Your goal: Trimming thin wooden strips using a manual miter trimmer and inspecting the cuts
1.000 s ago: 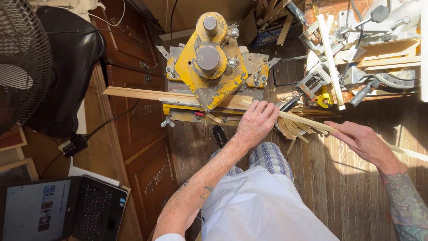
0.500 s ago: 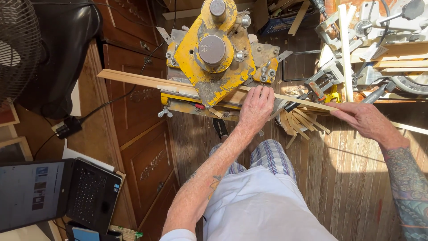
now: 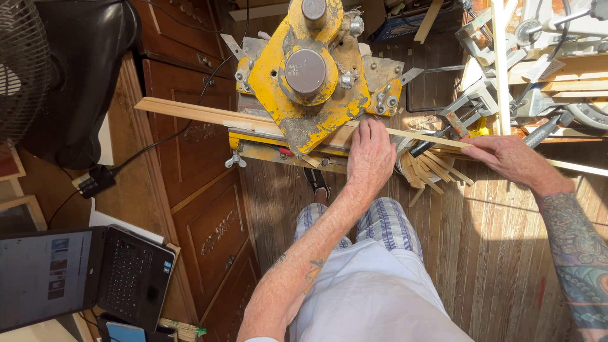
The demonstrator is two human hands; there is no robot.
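A long, thin wooden strip (image 3: 190,113) runs left to right across the bed of a worn yellow cutting machine (image 3: 307,69). My left hand (image 3: 370,155) lies flat on the strip just right of the machine's head, pressing it down. My right hand (image 3: 506,155) grips the strip's right end, fingers closed around it. Below my right hand, a bundle of short wood offcuts (image 3: 434,168) stands in a container.
An open laptop (image 3: 76,275) sits at the lower left. A fan (image 3: 25,63) and a black bag (image 3: 88,57) stand at the upper left beside carved wooden cabinet doors (image 3: 196,209). Clamps, tools and wood strips (image 3: 538,69) crowd the bench at the upper right.
The view has shifted and closed in on the machine. The strip has slid left under the machine's head, and my right hand has come nearer to it.
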